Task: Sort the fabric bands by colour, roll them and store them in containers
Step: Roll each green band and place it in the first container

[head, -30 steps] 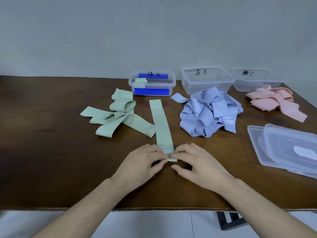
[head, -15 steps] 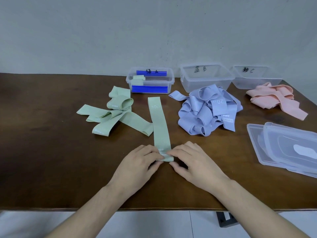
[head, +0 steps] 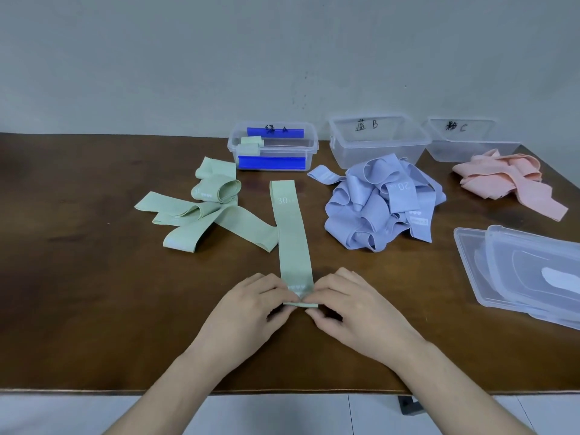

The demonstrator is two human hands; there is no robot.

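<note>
Right at the near edge of the tabletop [head: 78, 293], both hands work on one green band [head: 292, 240]. The left hand [head: 248, 312] and right hand [head: 354, 312] meet at its near end, fingers curled and pinching a small folded-over lip of fabric between them. That band lies flat, its long axis running straight away from the person toward the wall, its "30" mark near the far end.

Left of it lies a loose pile of green bands [head: 204, 211], just touching the flat one's edge. To the right sits a heap of blue bands [head: 383, 205], and further right a pink pile [head: 508, 180]. Two clear lids [head: 530, 277] are stacked at the right edge.

Along the back stand three clear containers: container A [head: 273, 149] with blue clips and some rolled green bands inside, container B [head: 379, 139], and container C [head: 467, 139], each with a handwritten label.

The surface is dark brown wood; behind it rises a plain pale wall [head: 282, 58], and pale floor tiles show below the near edge.
</note>
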